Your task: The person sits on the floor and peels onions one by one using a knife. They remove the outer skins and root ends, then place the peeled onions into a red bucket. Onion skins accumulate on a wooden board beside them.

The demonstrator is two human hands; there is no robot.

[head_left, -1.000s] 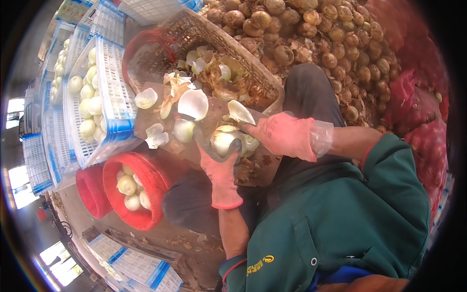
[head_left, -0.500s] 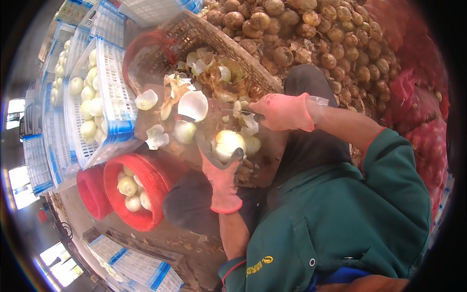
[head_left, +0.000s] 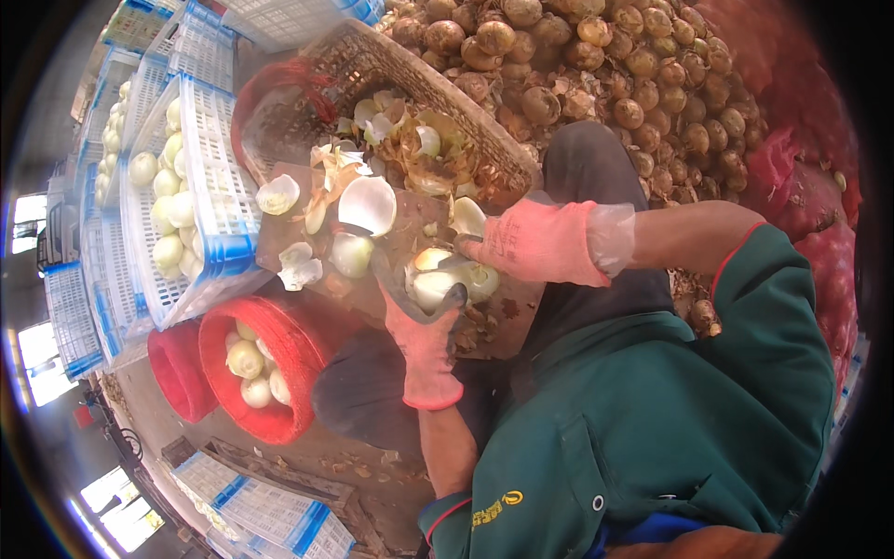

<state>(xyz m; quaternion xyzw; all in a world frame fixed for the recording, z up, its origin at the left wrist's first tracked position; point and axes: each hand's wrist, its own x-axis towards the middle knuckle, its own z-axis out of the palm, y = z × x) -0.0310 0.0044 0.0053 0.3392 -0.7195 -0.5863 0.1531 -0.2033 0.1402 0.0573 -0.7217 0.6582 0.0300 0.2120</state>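
Observation:
My left hand [head_left: 421,335], in a pink glove with dark fingertips, steadies a pale peeled onion [head_left: 430,290] on a brown board [head_left: 517,326]. My right hand [head_left: 545,242], gloved alike, is closed on a knife at the onion's right side; its blade is hard to make out against the onion. Close to my left fingertips lies another whitish onion [head_left: 351,254]. Beyond it rests a cupped white onion layer [head_left: 368,205], with further peel pieces [head_left: 277,194] to the left. A curved piece of onion skin [head_left: 467,217] stands by my right fingers.
A tan crate [head_left: 447,88] with onion skins adjoins the board's far side. Unpeeled onions [head_left: 643,102] are heaped at the far right. On the left stand a red bucket [head_left: 303,410] of peeled onions and white-blue crates [head_left: 228,252]. Red net sacks [head_left: 824,270] lie at the right.
My right hand has come nearer and down with the knife, from above the board to the onion's side. My left hand stays on the onion, almost unmoved.

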